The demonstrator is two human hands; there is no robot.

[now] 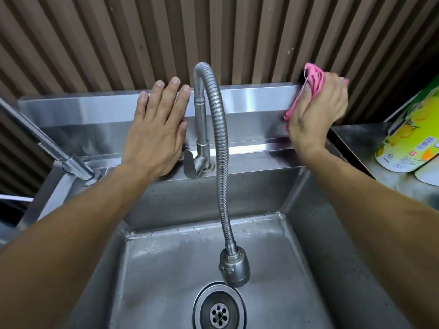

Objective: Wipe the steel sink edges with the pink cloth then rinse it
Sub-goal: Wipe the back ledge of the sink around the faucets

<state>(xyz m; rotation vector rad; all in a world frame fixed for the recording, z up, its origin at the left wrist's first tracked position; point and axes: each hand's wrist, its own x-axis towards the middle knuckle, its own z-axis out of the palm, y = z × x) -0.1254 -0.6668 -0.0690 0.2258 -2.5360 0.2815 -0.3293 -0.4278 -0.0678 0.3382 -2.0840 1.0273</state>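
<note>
My right hand (318,112) grips a bunched pink cloth (314,78) and presses it against the right end of the steel sink's raised back edge (251,98). The cloth sticks out above and left of my fingers. My left hand (158,129) lies flat, fingers spread, on the same back edge, left of the tap. It holds nothing. The steel sink basin (180,264) is below, wet with drops, its round drain (219,309) at the bottom centre.
A flexible steel tap hose (219,148) arches from the back ledge, its spray head (234,267) hanging over the drain. The tap lever (190,166) points down-left. A steel pipe (45,141) slants at left. A yellow-green printed roll (408,136) lies on the right counter. A ribbed brown wall stands behind.
</note>
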